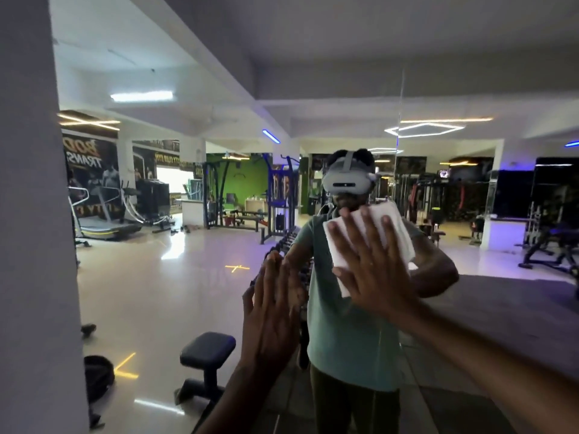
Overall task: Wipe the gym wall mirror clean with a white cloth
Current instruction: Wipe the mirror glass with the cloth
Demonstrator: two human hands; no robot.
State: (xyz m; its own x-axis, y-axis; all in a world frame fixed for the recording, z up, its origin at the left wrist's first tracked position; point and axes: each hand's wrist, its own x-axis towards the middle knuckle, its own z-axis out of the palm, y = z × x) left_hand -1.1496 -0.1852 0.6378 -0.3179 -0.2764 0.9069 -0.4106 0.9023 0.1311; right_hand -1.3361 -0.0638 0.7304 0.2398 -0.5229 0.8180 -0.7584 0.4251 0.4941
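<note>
Right hand (372, 270), grip spread flat, presses white cloth (369, 242) onto mirror (188, 261); left hand (272, 311), fingers straight, touches glass.

Your mirror (188, 261) spreads wide and flat ahead, so a hand can slide freely across most of the glass. On the left a plain white wall edge (31, 214) bounds it; you cannot pass beyond that. Your left hand (272, 311) lies flat on the glass just beside the right hand (372, 267) and its white cloth (398, 233), blocking a sweep leftward. A thin vertical seam (400, 104), probably a panel joint, runs above the cloth. Rightward and upward the glass lies open.
</note>
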